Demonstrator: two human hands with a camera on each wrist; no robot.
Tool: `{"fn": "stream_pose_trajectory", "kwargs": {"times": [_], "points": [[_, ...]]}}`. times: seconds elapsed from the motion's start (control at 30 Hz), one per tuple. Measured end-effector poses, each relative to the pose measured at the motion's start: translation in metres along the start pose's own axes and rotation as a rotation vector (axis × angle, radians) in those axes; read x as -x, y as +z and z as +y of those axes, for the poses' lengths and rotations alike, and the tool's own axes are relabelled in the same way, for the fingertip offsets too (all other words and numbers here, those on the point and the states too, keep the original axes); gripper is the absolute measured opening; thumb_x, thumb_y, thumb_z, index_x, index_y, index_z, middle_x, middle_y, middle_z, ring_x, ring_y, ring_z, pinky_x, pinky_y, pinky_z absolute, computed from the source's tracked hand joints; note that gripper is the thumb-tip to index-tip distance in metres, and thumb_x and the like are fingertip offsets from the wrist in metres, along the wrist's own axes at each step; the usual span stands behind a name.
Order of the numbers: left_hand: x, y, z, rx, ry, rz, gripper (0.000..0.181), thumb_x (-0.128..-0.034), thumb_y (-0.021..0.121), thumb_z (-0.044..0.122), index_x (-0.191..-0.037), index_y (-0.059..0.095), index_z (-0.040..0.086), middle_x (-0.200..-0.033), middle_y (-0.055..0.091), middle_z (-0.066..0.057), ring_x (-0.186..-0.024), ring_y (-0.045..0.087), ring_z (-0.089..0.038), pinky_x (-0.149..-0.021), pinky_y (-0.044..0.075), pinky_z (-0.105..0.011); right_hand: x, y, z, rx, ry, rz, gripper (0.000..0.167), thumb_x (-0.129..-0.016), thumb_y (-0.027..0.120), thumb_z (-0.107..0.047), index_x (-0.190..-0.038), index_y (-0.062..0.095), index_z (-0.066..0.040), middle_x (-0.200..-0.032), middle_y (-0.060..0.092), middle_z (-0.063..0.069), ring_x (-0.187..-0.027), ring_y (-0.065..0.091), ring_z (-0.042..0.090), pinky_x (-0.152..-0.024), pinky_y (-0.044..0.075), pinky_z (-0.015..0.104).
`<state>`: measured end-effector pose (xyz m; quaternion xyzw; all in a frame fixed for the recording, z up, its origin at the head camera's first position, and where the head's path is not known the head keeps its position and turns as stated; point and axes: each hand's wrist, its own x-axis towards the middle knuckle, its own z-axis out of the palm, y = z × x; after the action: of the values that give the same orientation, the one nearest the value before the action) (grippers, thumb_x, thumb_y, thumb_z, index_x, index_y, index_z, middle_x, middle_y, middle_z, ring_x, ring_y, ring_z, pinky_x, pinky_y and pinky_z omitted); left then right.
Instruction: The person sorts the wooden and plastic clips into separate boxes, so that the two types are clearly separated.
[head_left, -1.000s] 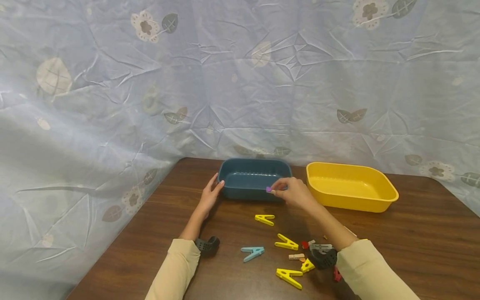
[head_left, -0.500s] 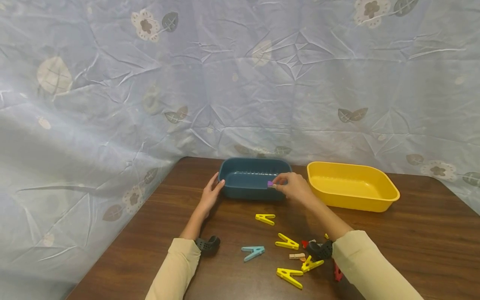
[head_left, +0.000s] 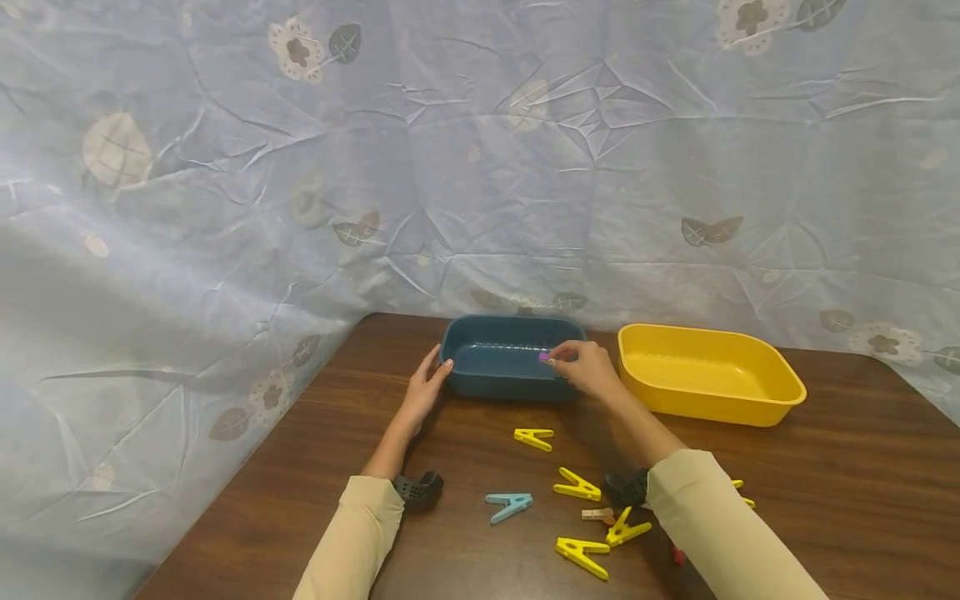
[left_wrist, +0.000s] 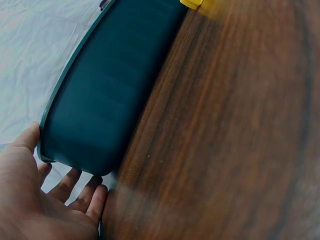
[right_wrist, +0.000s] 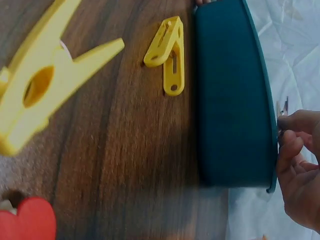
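Observation:
My left hand [head_left: 422, 393] grips the left end of a dark blue plastic tub [head_left: 502, 387], thumb at the rim and fingers against the outer wall in the left wrist view. Over the tub's right side, my right hand [head_left: 587, 367] pinches a small clothespin with a purple end [head_left: 544, 357]; the fingers hide most of it. In the right wrist view those fingertips are just past the tub's rim. On the table before the tub lie a yellow clothespin [head_left: 533, 438], a light blue clothespin [head_left: 509, 505] and several more yellow ones [head_left: 582, 557].
A yellow tub [head_left: 712, 404] stands right of the blue one. A small wooden clothespin [head_left: 597, 515] lies among the yellow ones, and a red heart [right_wrist: 30, 220] shows in the right wrist view. My right sleeve hides part of the pile. A patterned cloth [head_left: 480, 167] hangs behind the table.
My right hand has moved forward and slightly up with the small purple-ended clothespin, from the blue tub's front wall to above its inside. The left hand keeps its place on the tub.

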<state>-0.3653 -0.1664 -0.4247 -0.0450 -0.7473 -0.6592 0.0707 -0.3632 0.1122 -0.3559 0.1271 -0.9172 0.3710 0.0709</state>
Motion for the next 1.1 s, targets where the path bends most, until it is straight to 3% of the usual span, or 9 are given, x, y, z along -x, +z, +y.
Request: {"fn": "stream_pose_trajectory", "kwargs": {"times": [0.17, 0.43, 0.57, 0.9, 1.1], "points": [[0.002, 0.0, 0.004, -0.002, 0.001, -0.001, 0.059, -0.0943, 0.053, 0.031, -0.144, 0.029, 0.011, -0.142, 0.031, -0.022, -0.126, 0.035, -0.034, -0.098, 0.033, -0.044, -0.004, 0.001, 0.006, -0.048, 0.028, 0.002, 0.018, -0.085, 0.067, -0.017, -0.097, 0.068, -0.004, -0.084, 0.063, 0.01, -0.053, 0.052, 0.016, -0.048, 0.045, 0.028], [0.016, 0.0, 0.029, 0.018, -0.005, -0.034, 0.056, -0.0961, 0.05, 0.021, -0.144, 0.026, 0.002, -0.141, 0.027, -0.028, -0.126, 0.032, -0.039, -0.099, 0.031, -0.047, -0.003, 0.004, 0.008, -0.046, 0.041, -0.024, 0.017, -0.086, 0.066, -0.016, -0.098, 0.069, -0.004, -0.095, 0.064, 0.014, -0.061, 0.054, 0.019, -0.053, 0.046, 0.028], [0.02, 0.001, 0.033, 0.002, 0.0, -0.028, 0.056, -0.0965, 0.05, 0.022, -0.144, 0.026, 0.002, -0.141, 0.028, -0.027, -0.126, 0.033, -0.038, -0.099, 0.032, -0.045, -0.003, 0.005, 0.008, -0.039, 0.052, -0.023, 0.019, -0.086, 0.065, -0.018, -0.099, 0.069, -0.005, -0.097, 0.064, 0.015, -0.063, 0.054, 0.02, -0.054, 0.046, 0.029], [0.02, -0.001, 0.032, 0.002, -0.005, -0.032, 0.057, -0.0965, 0.05, 0.022, -0.144, 0.026, 0.003, -0.141, 0.03, -0.026, -0.125, 0.035, -0.037, -0.098, 0.033, -0.045, -0.001, 0.005, 0.005, -0.006, 0.068, -0.039, 0.019, -0.085, 0.065, -0.017, -0.1, 0.069, -0.006, -0.1, 0.064, 0.016, -0.064, 0.056, 0.02, -0.054, 0.048, 0.03], [0.009, -0.002, 0.017, 0.032, -0.008, -0.033, 0.058, -0.0954, 0.052, 0.026, -0.144, 0.027, 0.006, -0.141, 0.031, -0.024, -0.125, 0.035, -0.036, -0.099, 0.032, -0.046, 0.0, 0.006, 0.004, -0.022, 0.071, -0.016, 0.019, -0.085, 0.066, -0.016, -0.1, 0.069, -0.004, -0.1, 0.064, 0.017, -0.063, 0.056, 0.021, -0.051, 0.048, 0.029]]}}
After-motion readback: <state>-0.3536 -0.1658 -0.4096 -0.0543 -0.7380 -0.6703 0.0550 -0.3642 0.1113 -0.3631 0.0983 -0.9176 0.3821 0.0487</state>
